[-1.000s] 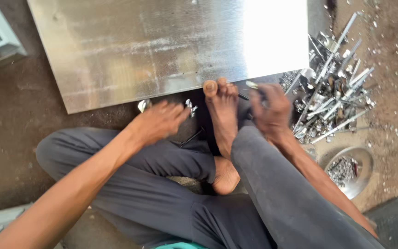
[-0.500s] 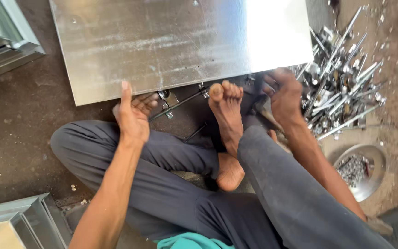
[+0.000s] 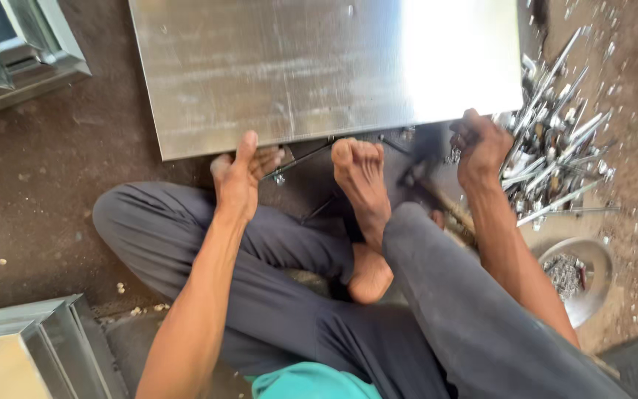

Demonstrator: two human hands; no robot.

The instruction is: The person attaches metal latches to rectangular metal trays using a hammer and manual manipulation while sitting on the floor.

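At the near edge of a large metal sheet (image 3: 319, 70) lying on the dirt floor (image 3: 53, 214), two bare hands grip it from below. The left hand (image 3: 241, 177) sits at about 9 o'clock from the middle of the view, thumb laid up over the sheet's edge, fingers curled beneath. The right hand (image 3: 481, 144), at about 2 o'clock, is closed near the sheet's right corner; whether it holds the sheet or something small under it cannot be told. Between the hands a bare foot (image 3: 359, 185) points up, toes just touching the sheet's edge, with thin dark rods (image 3: 300, 159) lying on the ground beside it. The person sits cross-legged in dark grey trousers (image 3: 282, 295). At 3 o'clock, just beside the right hand, lies a heap of long bolts (image 3: 555, 148) and other small metal parts. At 4 o'clock a shallow metal bowl (image 3: 592, 292) holds small hardware. Folded sheet-metal frames rest at 10 o'clock (image 3: 16, 52) and at 7 o'clock (image 3: 31, 347)
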